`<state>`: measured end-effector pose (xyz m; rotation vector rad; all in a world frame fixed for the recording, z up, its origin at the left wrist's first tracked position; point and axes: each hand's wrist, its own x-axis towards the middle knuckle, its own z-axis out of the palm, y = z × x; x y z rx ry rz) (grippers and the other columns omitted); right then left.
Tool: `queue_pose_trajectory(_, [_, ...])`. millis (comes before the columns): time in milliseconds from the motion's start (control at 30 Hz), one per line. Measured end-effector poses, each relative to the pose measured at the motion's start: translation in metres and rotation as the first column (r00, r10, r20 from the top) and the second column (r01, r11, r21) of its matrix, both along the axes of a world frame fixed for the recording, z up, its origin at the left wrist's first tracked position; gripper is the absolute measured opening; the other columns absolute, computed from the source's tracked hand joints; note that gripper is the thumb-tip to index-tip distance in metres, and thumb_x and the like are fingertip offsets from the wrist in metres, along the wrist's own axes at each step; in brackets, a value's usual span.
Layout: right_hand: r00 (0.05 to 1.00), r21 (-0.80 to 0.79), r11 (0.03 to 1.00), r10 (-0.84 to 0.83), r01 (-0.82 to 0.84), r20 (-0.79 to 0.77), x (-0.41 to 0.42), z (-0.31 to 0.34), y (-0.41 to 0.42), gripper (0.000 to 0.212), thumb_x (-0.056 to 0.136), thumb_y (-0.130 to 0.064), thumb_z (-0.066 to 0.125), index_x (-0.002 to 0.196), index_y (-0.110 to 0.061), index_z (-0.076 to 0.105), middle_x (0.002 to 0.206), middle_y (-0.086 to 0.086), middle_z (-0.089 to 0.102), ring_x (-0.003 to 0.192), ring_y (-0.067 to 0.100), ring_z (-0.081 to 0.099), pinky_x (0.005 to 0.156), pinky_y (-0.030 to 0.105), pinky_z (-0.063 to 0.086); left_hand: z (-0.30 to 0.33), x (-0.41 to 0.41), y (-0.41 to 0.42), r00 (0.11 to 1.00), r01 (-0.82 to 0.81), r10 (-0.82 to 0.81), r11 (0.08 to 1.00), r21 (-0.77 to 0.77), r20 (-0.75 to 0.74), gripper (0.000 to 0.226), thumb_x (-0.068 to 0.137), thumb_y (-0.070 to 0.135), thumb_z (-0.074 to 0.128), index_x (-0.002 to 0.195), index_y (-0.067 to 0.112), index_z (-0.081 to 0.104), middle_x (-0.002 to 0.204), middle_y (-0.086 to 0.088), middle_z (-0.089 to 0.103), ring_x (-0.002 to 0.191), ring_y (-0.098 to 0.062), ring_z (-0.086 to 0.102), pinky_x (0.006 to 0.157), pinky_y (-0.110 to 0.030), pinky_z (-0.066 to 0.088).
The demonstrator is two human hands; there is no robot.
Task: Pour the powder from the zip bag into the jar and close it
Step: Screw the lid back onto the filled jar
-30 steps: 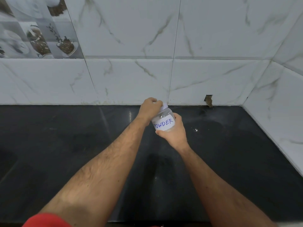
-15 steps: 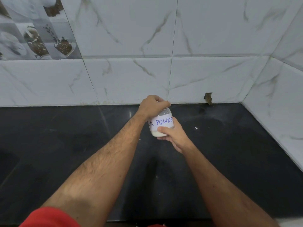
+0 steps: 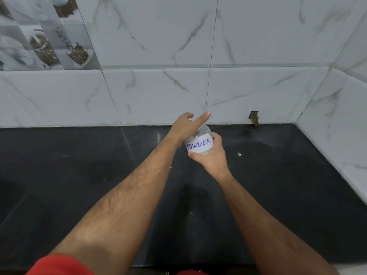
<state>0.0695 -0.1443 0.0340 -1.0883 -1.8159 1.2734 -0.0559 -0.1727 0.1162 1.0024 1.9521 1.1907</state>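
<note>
Since half a second ago: jar (image 3: 199, 144) turned so that only "POWDER" shows on the white label, against "K POWDE" before; left index finger lifted off the top and now pointing out straight toward the wall.

Head view, looking forward and down:

Held above the black countertop (image 3: 79, 185), near the back wall, clear of the surface. Small, clear, with a white paper label written in blue. Tilted slightly, top leaning away and to the left. White powder faintly visible at the bottom edge, below the label.

Right hand (image 3: 213, 155) wrapped around the lower body of the jar from the right and underneath, thumb curled across the bottom front, fingers closed behind; a firm grasp.

Left hand (image 3: 184, 129) sitting over the top of the jar, covering the lid (image 3: 202, 128) almost wholly; only a sliver of pale rim seen under the palm. Index finger stretched out, other fingers curled down around the top. Cannot tell how tightly clamped, nor whether the lid is fully screwed on.

Both forearms reaching in from the bottom edge, meeting at the jar. Red sleeve (image 3: 59, 264) at the lower left corner.

Behind: marble-look wall tiles (image 3: 158, 92), a chipped hole (image 3: 254, 117) at the base of the tiles to the right of the jar, a few white specks (image 3: 239, 154) on the counter just right of the right hand.
</note>
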Motion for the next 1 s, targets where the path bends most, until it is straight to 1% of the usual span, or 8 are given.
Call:
queue_pose_trajectory(100, [1.0,-0.022,0.999,0.023,-0.023,-0.002,-0.004,-0.001,-0.005,0.096,0.061,-0.031,0.094,0.139,-0.026,0.039,0.115,-0.009,0.063,0.1,0.006,0.064,0.073,0.017,0.053,-0.006,0.004,0.001,0.981,-0.122,0.116,0.992,-0.03,-0.154,0.087,0.078,0.062,0.072,0.145,0.012,0.046,0.142,-0.008,0.057,0.127,-0.026,0.057,0.107,-0.043,0.047])
queue_pose_trajectory(267, [0.997,-0.064,0.995,0.079,-0.079,-0.012,-0.006,0.002,-0.003,0.091,0.063,-0.027,0.094,0.135,-0.027,0.039,0.109,-0.013,0.063,0.098,0.008,0.065,0.072,0.018,0.054,-0.005,0.001,-0.002,0.976,-0.121,0.128,0.991,0.047,-0.179,0.034,0.076,0.043,0.076,0.101,0.022,0.066,0.097,0.001,0.074,0.09,-0.019,0.072,0.08,-0.037,0.059])
queue_pose_trajectory(467, [0.993,-0.062,0.991,0.119,-0.12,-0.028,-0.005,-0.01,0.005,0.102,0.053,-0.028,0.094,0.139,-0.023,0.041,0.117,-0.006,0.065,0.106,0.015,0.067,0.083,0.029,0.06,-0.009,0.001,-0.003,0.985,-0.024,0.039,0.996,0.091,-0.166,0.032,0.076,0.038,0.079,0.1,0.023,0.065,0.095,0.004,0.071,0.084,-0.018,0.073,0.078,-0.039,0.062])
queue_pose_trajectory(633, [0.995,-0.069,0.994,0.086,-0.089,-0.041,-0.004,-0.019,0.01,0.103,0.048,-0.033,0.096,0.137,-0.022,0.045,0.115,-0.004,0.069,0.103,0.015,0.071,0.085,0.041,0.063,-0.018,-0.006,-0.002,0.995,0.05,-0.064,0.983,0.179,0.072,0.057,0.089,0.051,0.067,0.135,0.021,0.053,0.128,-0.005,0.061,0.111,-0.018,0.065,0.095,-0.036,0.056])
queue_pose_trajectory(733, [0.995,-0.082,0.993,0.082,-0.086,-0.047,-0.001,-0.029,0.012,0.099,0.051,-0.028,0.098,0.137,-0.017,0.048,0.118,0.002,0.069,0.106,0.018,0.071,0.087,0.044,0.063,-0.032,-0.009,-0.01,0.949,0.012,-0.068,0.984,0.18,0.308,0.05,0.103,0.055,0.035,0.124,0.017,0.058,0.123,-0.002,0.068,0.111,-0.016,0.065,0.102,-0.036,0.049])
queue_pose_trajectory(800, [0.996,-0.103,0.992,0.073,-0.078,-0.051,0.005,-0.03,0.009,0.099,0.058,-0.021,0.096,0.141,-0.017,0.042,0.123,0.0,0.065,0.11,0.017,0.067,0.086,0.031,0.062,-0.052,-0.011,-0.02,0.923,0.052,-0.096,0.991,0.126,0.373,0.058,0.104,0.056,0.025,0.116,0.019,0.068,0.113,-0.001,0.075,0.111,-0.018,0.068,0.103,-0.04,0.049])
queue_pose_trajectory(867, [0.995,-0.126,0.988,0.08,-0.088,-0.067,0.011,-0.036,0.007,0.098,0.066,-0.009,0.093,0.144,-0.017,0.034,0.126,-0.002,0.059,0.113,0.015,0.063,0.08,0.02,0.06,-0.072,-0.011,-0.029,0.912,0.109,-0.126,0.992,0.065,0.391,0.057,0.103,0.058,0.026,0.115,0.024,0.071,0.112,-0.001,0.077,0.113,-0.02,0.069,0.101,-0.043,0.052])
queue_pose_trajectory(1000, [0.995,-0.191,0.978,0.078,-0.087,-0.056,0.02,-0.044,0.005,0.103,0.062,-0.023,0.093,0.144,-0.014,0.032,0.13,0.001,0.057,0.118,0.015,0.062,0.089,0.031,0.059,-0.097,-0.009,-0.03,0.898,0.131,-0.144,0.99,0.059,0.416,0.044,0.102,0.051,0.043,0.125,0.02,0.064,0.117,-0.003,0.075,0.113,-0.022,0.069,0.092,-0.043,0.058])
